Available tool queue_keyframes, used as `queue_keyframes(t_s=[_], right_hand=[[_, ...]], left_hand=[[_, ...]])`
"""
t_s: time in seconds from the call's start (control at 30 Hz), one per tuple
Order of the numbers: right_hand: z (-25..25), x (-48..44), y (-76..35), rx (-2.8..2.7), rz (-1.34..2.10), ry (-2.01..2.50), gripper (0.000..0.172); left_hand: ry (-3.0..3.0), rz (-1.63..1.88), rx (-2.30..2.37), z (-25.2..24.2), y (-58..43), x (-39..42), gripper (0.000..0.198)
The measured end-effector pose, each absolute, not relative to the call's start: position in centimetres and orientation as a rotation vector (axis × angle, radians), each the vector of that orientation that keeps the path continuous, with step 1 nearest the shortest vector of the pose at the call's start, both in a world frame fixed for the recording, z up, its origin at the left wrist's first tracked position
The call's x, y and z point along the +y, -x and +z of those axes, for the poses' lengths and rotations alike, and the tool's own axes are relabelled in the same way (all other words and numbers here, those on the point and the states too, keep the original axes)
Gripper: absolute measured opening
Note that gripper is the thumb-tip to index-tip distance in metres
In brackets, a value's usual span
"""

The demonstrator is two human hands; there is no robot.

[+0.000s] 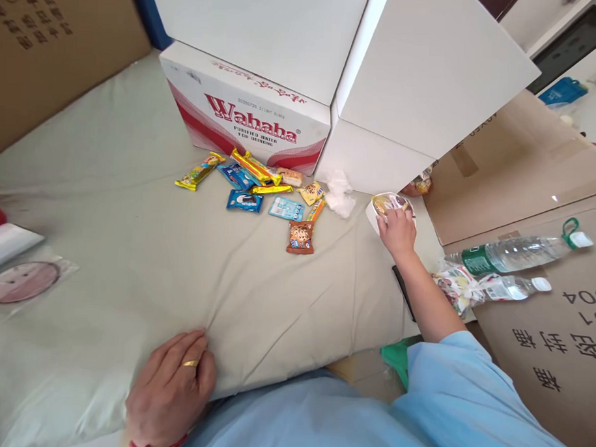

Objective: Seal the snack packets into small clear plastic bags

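Observation:
My left hand (172,390), with a gold ring on one finger and a red band at the wrist, lies palm down on the pale cloth (246,293), holding nothing. At the right, my right hand (399,233) has its fingers bent over a white tub with a printed lid (379,204); part of the lid is hidden under them. Left of the tub are crumpled white plastic (340,195), a brown cookie packet (300,238), a light blue packet (286,209), a dark blue packet (245,201) and several yellow-wrapped bars (200,171).
Behind the snacks stands a Wahaha carton (247,121) beside tall white boxes (411,71). Water bottles (526,253) lie on a brown carton (538,343) at the right. A black stick-like item (404,292) lies below my right forearm. A pink round item (23,282) is at the left.

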State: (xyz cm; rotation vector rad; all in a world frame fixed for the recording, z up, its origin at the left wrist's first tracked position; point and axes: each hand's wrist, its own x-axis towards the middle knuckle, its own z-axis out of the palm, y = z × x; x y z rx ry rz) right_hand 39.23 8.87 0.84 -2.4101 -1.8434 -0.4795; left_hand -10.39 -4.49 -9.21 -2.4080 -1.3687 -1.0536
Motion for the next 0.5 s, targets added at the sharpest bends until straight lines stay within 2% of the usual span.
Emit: queue_keyframes(t_s=[0.23, 0.5], right_hand=[[-3.7, 4.1, -43.8, -1.687, -0.386, 2.708, 0.036], [-3.3, 5.6, -51.4, -1.55, -0.363, 2.751, 0.036]], left_hand=[[2.415, -1.046, -1.332, -8.9, 10.4, -4.4, 0.027], [2.412, -1.041, -1.343, -9.0, 10.5, -4.3, 0.026]])
